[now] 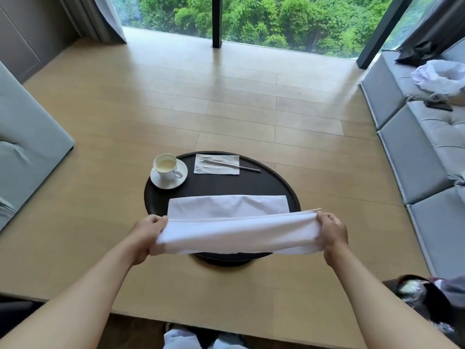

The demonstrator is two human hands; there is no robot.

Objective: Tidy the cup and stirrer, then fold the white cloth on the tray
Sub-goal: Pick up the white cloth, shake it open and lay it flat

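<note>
White cloth, near edge of tray: left hand and right hand each clamped on one end, near half raised, far half flat on the tray. Fold judged begun, not finished. Cup on saucer, far left; stirrer on napkin, far middle; both seemingly tidied.

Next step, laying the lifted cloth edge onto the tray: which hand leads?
Neither. Left hand and right hand each grip one end of the white cloth, level above the tray, so likely both together.
</note>
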